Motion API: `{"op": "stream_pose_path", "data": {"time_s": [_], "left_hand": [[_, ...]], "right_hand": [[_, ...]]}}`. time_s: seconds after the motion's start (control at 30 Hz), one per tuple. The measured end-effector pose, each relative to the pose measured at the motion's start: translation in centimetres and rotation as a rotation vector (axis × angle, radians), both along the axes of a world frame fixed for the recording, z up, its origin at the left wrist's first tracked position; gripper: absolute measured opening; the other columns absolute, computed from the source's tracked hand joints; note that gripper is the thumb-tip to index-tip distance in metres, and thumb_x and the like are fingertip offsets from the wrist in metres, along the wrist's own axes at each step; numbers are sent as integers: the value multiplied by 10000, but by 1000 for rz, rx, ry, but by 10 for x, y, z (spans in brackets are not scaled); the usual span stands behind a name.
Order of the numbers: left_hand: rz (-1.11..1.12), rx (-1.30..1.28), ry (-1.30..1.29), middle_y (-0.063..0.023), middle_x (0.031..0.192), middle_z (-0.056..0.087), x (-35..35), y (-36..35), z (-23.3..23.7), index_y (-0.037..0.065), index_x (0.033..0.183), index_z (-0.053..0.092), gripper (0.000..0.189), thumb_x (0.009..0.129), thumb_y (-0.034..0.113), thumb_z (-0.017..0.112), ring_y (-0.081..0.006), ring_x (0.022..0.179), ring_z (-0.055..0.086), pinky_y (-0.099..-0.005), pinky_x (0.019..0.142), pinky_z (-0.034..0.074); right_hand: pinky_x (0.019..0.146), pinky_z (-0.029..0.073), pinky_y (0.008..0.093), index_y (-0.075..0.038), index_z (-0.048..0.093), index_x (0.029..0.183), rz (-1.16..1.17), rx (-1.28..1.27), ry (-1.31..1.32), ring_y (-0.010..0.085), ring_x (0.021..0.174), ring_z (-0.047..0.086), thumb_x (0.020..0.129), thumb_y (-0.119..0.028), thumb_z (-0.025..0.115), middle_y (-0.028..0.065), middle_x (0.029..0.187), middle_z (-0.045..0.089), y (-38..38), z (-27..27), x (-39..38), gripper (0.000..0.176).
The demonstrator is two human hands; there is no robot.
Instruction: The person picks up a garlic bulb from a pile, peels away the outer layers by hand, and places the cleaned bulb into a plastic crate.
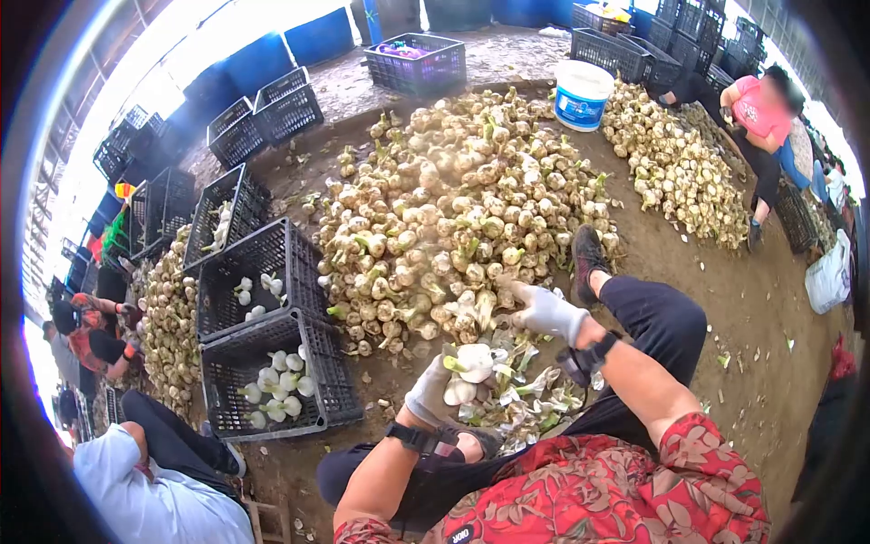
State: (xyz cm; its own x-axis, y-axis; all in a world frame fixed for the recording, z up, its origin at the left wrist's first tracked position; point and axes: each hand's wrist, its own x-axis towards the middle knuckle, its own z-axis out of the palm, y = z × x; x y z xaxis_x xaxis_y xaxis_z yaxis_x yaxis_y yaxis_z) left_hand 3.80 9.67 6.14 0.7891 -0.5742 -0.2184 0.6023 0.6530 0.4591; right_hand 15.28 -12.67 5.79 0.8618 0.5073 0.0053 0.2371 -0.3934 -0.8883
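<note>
My left hand (430, 395), in a pale work glove, is closed around two peeled white garlic bulbs (473, 362), one with a short green stem. My right hand (549, 313), also gloved, reaches to the near edge of a big heap of unpeeled garlic (444, 208). Its fingers are stretched out over the bulbs, and nothing shows in its grip. Between and below my hands lies a litter of garlic skins and leaf scraps (535, 390) on the ground.
Left of the heap, black plastic crates (340, 399) hold several cleaned white bulbs. Behind the heap stand a white-and-blue bucket (581, 95) and a crate with purple items (415, 65). People sit at other garlic heaps; a person in a light shirt (163, 490) is close at left.
</note>
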Motion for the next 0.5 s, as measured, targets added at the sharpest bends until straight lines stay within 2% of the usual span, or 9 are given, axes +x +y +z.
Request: {"op": "stream_pose_path", "data": {"time_s": [0.07,0.13,0.17,0.27,0.3,0.37,0.4,0.47,0.5], "left_hand": [[-21,-13,6,-120,960,622,5,5,-12,29,1127,530,511,894,484,548,-201,761,620,-301,641,524],[-52,-18,10,-117,969,625,9,8,-13,29,1131,531,502,901,475,545,-202,775,630,-303,649,533],[-45,30,-16,-119,970,633,9,8,-8,25,1143,532,497,912,464,532,-210,783,640,-311,650,539],[50,166,8,-132,958,655,7,2,-11,5,1176,534,505,942,451,486,-222,778,661,-324,637,547],[-30,154,-15,-136,938,658,9,6,-12,3,1178,535,522,941,465,477,-224,751,659,-322,630,546],[-105,142,-34,-139,918,661,8,7,-12,1,1179,537,539,940,480,469,-225,725,658,-320,623,545],[-80,115,-38,-142,911,662,6,7,-11,1,1173,539,547,940,489,457,-228,716,659,-319,615,545],[-60,89,-44,-144,904,662,6,5,-10,1,1167,541,555,940,498,445,-232,708,659,-318,606,544],[-68,132,-134,-145,898,663,7,6,-9,5,1166,543,555,939,502,442,-235,702,658,-318,599,543]], "right_hand": [[950,436,274,-19,483,1332,1,226,539,137,1040,573,795,-46,628,65,1175,599,4,71,-27,557],[874,461,279,-29,517,1300,124,197,371,112,978,570,788,-134,730,31,1102,600,8,75,-43,564],[793,466,269,-21,557,1238,143,155,244,87,942,550,743,-213,805,25,1039,598,13,83,-51,585],[703,483,234,-12,601,1123,188,310,459,84,838,584,718,-180,818,27,964,631,23,64,-51,489],[703,483,234,-12,601,1123,189,310,459,84,838,584,718,-180,818,27,964,631,21,62,-50,489],[590,508,212,-23,618,1114,178,365,766,80,708,616,751,-143,786,26,885,653,17,64,-48,417],[590,508,212,-23,618,1114,179,365,769,80,708,616,751,-143,786,26,885,653,15,62,-46,417],[548,511,219,-4,648,1062,154,515,985,76,677,622,799,-147,730,43,818,670,11,59,-43,311],[573,527,220,-1,654,1078,140,489,958,86,714,642,822,-160,712,50,829,683,8,62,-42,307]]}}
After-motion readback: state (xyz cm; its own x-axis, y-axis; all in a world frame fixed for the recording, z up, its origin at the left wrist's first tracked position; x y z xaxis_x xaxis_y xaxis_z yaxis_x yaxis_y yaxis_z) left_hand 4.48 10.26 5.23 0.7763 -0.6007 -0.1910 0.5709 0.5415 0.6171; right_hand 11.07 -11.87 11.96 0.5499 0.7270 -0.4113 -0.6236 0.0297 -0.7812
